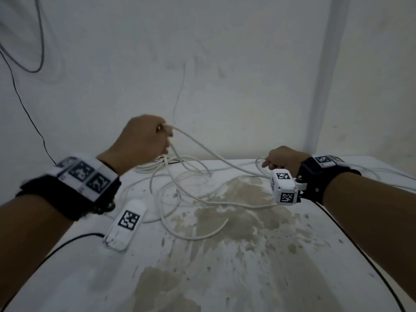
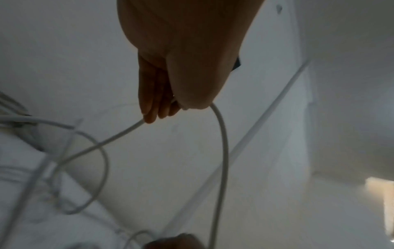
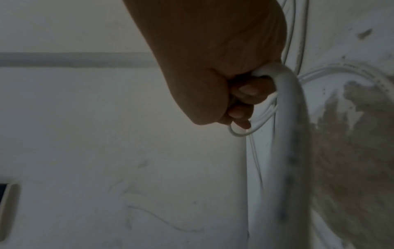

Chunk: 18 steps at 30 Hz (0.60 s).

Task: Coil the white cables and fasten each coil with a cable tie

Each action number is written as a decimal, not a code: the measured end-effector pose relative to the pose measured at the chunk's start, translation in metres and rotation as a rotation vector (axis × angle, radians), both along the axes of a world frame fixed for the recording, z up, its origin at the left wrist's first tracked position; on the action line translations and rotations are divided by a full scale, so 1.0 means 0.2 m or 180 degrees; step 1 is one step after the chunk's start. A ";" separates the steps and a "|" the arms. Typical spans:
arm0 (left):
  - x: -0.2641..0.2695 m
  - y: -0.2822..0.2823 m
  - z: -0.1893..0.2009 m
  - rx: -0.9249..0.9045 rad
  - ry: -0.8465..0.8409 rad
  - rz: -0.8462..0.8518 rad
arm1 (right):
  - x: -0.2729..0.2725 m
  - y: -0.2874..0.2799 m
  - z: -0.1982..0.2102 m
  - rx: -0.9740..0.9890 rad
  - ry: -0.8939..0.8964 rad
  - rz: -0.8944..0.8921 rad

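A long white cable [image 1: 198,145] runs in loose loops over the stained white table [image 1: 247,278]. My left hand [image 1: 146,136] is raised above the table's far left and pinches the cable between thumb and fingers [image 2: 153,107]; two strands [image 2: 221,143] hang down from it. My right hand [image 1: 281,159] is low at the far right and grips a bundle of white cable loops [image 3: 283,101] in its curled fingers [image 3: 245,94]. One strand stretches between the two hands. No cable tie shows in any view.
More white cable lies piled [image 1: 153,167] at the table's far edge under my left hand. A thin black wire [image 1: 27,113] hangs down the wall on the left, and black leads [image 1: 360,255] run along the table's right side. The wall stands close behind the table.
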<state>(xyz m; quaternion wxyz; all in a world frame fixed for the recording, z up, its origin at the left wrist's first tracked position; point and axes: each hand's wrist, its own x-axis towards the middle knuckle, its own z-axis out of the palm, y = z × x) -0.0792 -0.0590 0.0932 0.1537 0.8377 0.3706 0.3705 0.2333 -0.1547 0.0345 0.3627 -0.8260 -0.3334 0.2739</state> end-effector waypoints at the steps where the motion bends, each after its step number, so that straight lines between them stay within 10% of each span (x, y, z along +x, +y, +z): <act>1: 0.02 -0.06 0.10 -0.0160 -0.0205 -0.0173 | 0.00 0.00 0.00 -0.0032 -0.0079 0.0071; 7: 0.06 -0.26 0.40 -0.1077 -0.0837 -0.0645 | -0.02 0.01 -0.02 0.0065 0.0125 0.0022; 18: 0.24 -0.03 0.04 -0.0725 -0.0559 0.0298 | -0.09 0.02 0.00 0.1692 0.1384 -0.0038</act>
